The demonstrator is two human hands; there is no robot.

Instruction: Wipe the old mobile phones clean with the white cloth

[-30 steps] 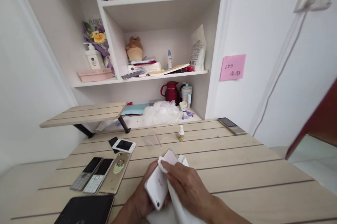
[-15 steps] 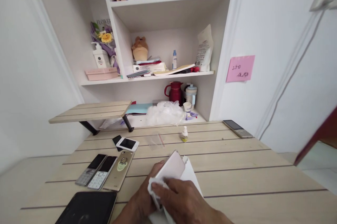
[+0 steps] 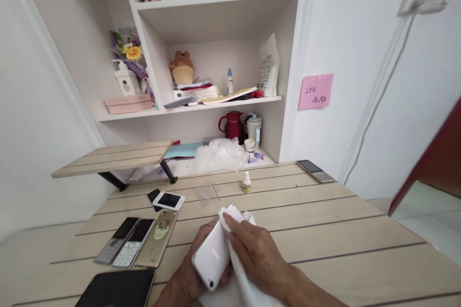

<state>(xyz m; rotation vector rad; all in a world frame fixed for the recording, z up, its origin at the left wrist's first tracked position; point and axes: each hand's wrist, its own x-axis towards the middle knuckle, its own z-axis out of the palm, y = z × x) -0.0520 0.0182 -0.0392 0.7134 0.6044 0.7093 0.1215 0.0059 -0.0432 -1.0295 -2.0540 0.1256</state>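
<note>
My left hand point(image 3: 196, 276) grips a white smartphone point(image 3: 212, 256) from below, its back facing up, low over the wooden table point(image 3: 324, 230). My right hand point(image 3: 257, 256) presses a white cloth point(image 3: 239, 268) against the phone's upper end with closed fingers. The cloth hangs down under my right hand toward the table's front edge.
On the left lie two keypad phones point(image 3: 124, 247), a gold phone with a ring holder point(image 3: 158, 244), a small white phone point(image 3: 169, 200) and a dark tablet point(image 3: 117, 290). A small bottle point(image 3: 247, 182), a clear bag point(image 3: 209, 192) and a grey phone point(image 3: 316, 171) sit further back. Shelves stand behind.
My right hand with the cloth slid from the phone's lower end back up to its upper end. The left hand keeps holding the phone.
</note>
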